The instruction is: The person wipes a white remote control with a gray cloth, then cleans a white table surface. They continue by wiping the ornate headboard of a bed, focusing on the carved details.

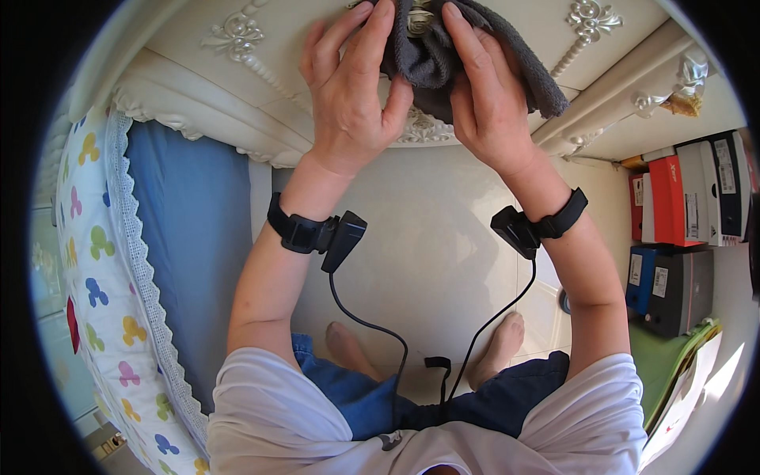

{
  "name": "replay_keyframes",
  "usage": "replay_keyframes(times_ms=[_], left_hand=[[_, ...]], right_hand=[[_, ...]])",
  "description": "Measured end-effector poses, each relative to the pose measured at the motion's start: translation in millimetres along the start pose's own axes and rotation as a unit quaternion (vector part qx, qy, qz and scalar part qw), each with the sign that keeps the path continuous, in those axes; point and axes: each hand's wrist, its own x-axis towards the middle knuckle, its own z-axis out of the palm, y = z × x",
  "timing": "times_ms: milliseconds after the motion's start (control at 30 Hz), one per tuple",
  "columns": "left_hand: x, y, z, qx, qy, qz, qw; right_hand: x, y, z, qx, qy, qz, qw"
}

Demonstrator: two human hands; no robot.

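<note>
A dark gray cloth [427, 65], bunched up, lies against the front of a cream carved furniture piece [285, 101] at the top of the view. My left hand [356, 89] presses on the cloth's left side with its fingers spread. My right hand [490, 95] is on the right side, with part of the cloth hanging beyond it. Between the hands, a fold of cloth surrounds a small cream rose-shaped ornament [420, 19]. Pearly carved decorations [237, 37] flank the cloth. Each wrist wears a black strap with a cabled device.
At left is a bed with a blue sheet [190, 237] and a patterned, lace-edged quilt [113, 273]. Stacked shoe boxes [674, 202] and a green folder-like item [659, 356] stand at right. My bare feet are on the tiled floor [415, 249]. Thin black cables hang between my arms.
</note>
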Motion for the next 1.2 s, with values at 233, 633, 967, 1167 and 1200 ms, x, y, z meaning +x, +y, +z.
replay_keyframes(times_ms=[233,633,967,1167,1200], left_hand=[[2,-2,-7,0.001,-0.010,0.013,1.000],[-19,-5,-6,0.060,-0.039,0.024,0.997],[-38,2,8,0.040,-0.077,0.003,0.996],[-37,3,12,0.036,-0.077,0.014,0.996],[-37,3,11,0.036,-0.078,0.017,0.996]], right_hand=[[4,4,-3,-0.001,0.019,-0.025,0.999],[-12,7,-5,-0.058,0.008,-0.034,0.998],[10,5,3,-0.005,0.041,-0.048,0.998],[11,17,-9,0.026,-0.017,-0.044,0.999],[7,19,-10,0.019,-0.013,-0.046,0.999]])
